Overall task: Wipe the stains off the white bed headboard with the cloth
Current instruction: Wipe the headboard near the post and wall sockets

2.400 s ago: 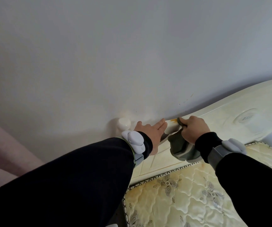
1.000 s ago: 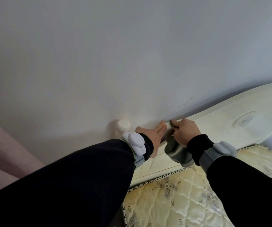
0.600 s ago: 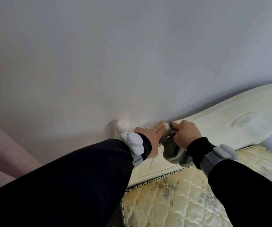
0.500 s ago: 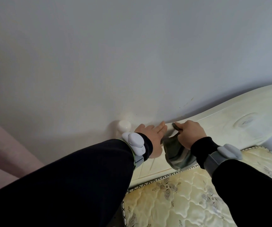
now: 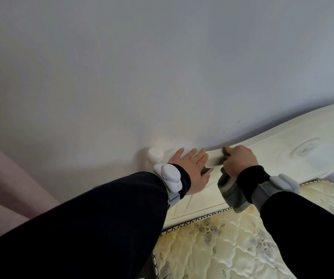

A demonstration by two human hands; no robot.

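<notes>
The white headboard [image 5: 287, 156] curves up from lower centre to the right edge, against the wall. My right hand [image 5: 238, 161] grips a grey-green cloth [image 5: 232, 195] and presses its bunched end on the headboard's top rim; the rest of the cloth hangs down below my wrist. My left hand [image 5: 192, 168] lies flat with straight fingers on the headboard's left end, just left of the cloth. A strip of the rim shows between the two hands.
A round white bedpost knob [image 5: 155, 154] stands left of my left hand. The pale wall [image 5: 162, 77] rises right behind the headboard. A yellowish quilted mattress [image 5: 222, 248] lies below. A pink fabric surface [image 5: 5, 184] sits at the far left.
My right hand slid the cloth left along the rim toward my left hand, then a little back to the right. An orange mark seen on the rim 2.4 s ago is no longer visible. My left hand stayed put.
</notes>
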